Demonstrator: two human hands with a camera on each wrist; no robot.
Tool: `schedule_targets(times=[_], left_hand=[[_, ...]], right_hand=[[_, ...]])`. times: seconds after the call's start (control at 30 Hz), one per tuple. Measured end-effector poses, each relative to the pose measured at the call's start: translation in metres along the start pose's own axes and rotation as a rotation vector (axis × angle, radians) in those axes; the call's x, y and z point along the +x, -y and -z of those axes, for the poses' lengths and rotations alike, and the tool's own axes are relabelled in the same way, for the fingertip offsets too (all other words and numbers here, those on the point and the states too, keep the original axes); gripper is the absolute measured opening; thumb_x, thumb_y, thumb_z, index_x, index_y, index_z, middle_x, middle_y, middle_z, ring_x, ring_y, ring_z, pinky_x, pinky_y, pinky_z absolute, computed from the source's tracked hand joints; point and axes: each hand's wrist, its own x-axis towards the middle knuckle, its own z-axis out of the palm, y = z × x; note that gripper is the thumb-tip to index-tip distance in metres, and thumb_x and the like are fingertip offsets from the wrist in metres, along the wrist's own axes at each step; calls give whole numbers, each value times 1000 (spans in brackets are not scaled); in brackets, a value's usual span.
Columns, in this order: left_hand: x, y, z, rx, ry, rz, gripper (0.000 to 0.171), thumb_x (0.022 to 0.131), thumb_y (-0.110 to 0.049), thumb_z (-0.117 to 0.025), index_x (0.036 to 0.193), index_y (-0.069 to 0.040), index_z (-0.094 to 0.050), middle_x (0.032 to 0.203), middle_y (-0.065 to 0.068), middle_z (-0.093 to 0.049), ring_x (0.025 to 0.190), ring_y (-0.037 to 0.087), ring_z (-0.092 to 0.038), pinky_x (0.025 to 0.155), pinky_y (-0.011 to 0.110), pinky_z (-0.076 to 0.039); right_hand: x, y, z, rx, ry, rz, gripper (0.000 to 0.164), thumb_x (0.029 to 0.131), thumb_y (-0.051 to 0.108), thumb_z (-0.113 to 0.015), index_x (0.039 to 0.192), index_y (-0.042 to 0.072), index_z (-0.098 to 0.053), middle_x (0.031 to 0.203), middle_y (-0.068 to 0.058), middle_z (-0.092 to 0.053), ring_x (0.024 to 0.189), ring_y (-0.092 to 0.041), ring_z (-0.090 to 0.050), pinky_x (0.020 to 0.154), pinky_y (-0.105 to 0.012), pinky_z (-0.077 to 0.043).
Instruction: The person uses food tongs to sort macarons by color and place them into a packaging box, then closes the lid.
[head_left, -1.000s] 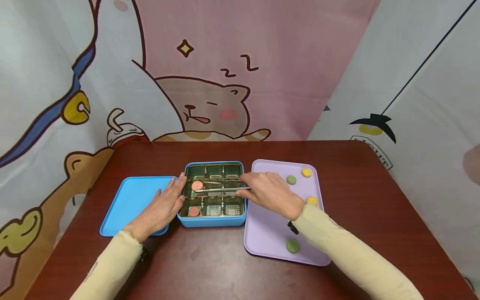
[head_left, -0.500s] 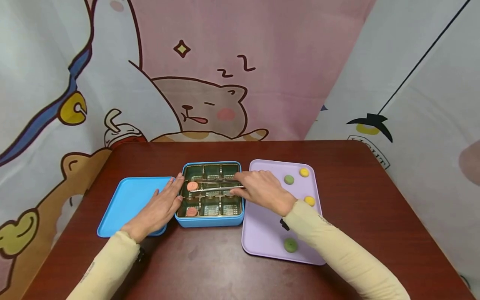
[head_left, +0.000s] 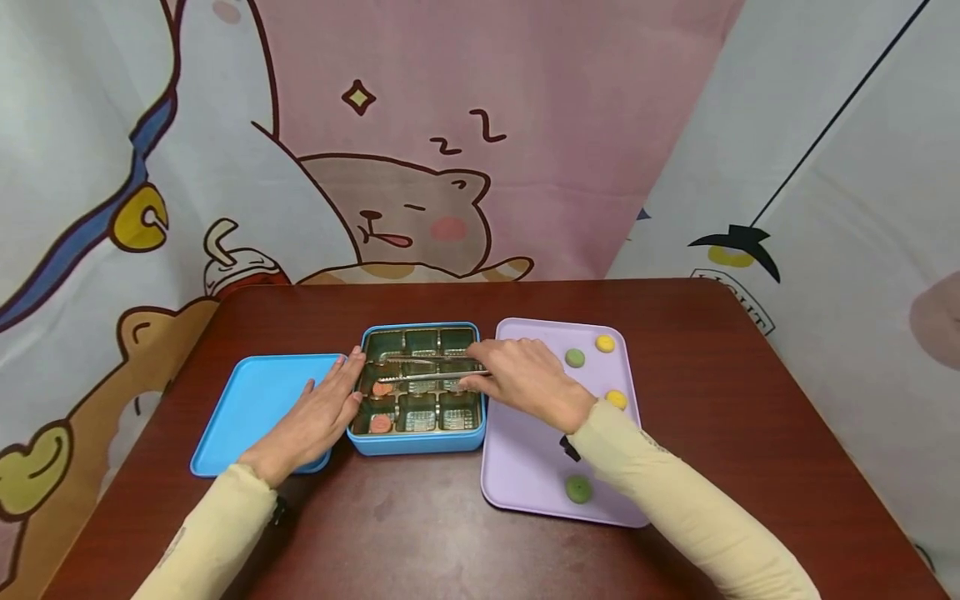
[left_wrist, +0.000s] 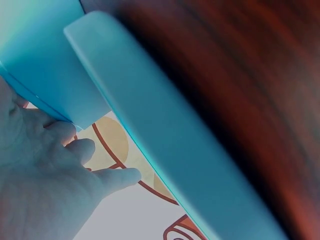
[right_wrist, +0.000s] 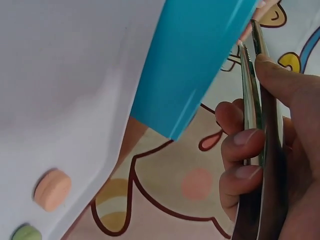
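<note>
My right hand (head_left: 528, 379) grips metal tongs (head_left: 435, 377) whose arms reach leftward over a blue box (head_left: 416, 443) lined with a gold, divided insert. The tong tips stand apart above the left compartment of the middle row. A small round pink disc (head_left: 382, 388) lies there, partly covered by the lower tong arm. Another pink disc (head_left: 381, 424) is in the front left compartment. My left hand (head_left: 311, 421), fingers straight, rests its fingertips against the box's left side. In the right wrist view, thumb and curled fingers hold the tongs (right_wrist: 267, 150) from both sides.
To the right, a lilac tray (head_left: 525, 483) carries green discs (head_left: 578, 489) and yellow discs (head_left: 604, 342). A pale orange disc (right_wrist: 52, 190) shows on the tray in the right wrist view. Under my left forearm lies a blue lid (head_left: 255, 400).
The tong tips have spread apart and let go of the pink disc, which now sits lower in the middle-row left compartment. My left hand stays against the box; the head view shifts slightly.
</note>
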Motion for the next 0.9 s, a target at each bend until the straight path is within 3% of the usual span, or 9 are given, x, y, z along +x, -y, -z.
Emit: schedule_targets(times=[0.17,0.33,0.57,0.9], left_hand=[[1,-2,0,-16,-3,-4,62,114,-30,-40,166,-4,-17,173,13,-14,156,42,-15,113,78,-16],[0,-1,0,-28,5,-12,62,114,-29,-39,166,-3,-16,173,13,-12,157,42,-14,112,79,-15],[0,2,1,-39,16,-8,64,114,-31,-38,166,-4,-13,173,13,-8,157,42,-11,113,79,-13],[-1,1,-1,-46,27,-8,64,114,-33,-37,166,-4,-13,173,13,-8,157,42,-12,113,79,-12]], right_hand=[[-12,-7,17,27,-30,-55,29,95,44,-75,109,18,-74,87,9,-69,67,-11,-62,52,-37,-49],[-34,-19,36,41,-73,-105,26,94,46,-75,102,22,-70,75,13,-58,61,-7,-52,49,-32,-42],[-72,-43,56,66,-161,-175,34,90,44,-80,108,16,-72,75,9,-58,60,-9,-49,50,-29,-40],[-123,-73,51,53,-148,-298,39,89,37,-83,115,10,-73,75,5,-57,60,-11,-48,50,-29,-38]])
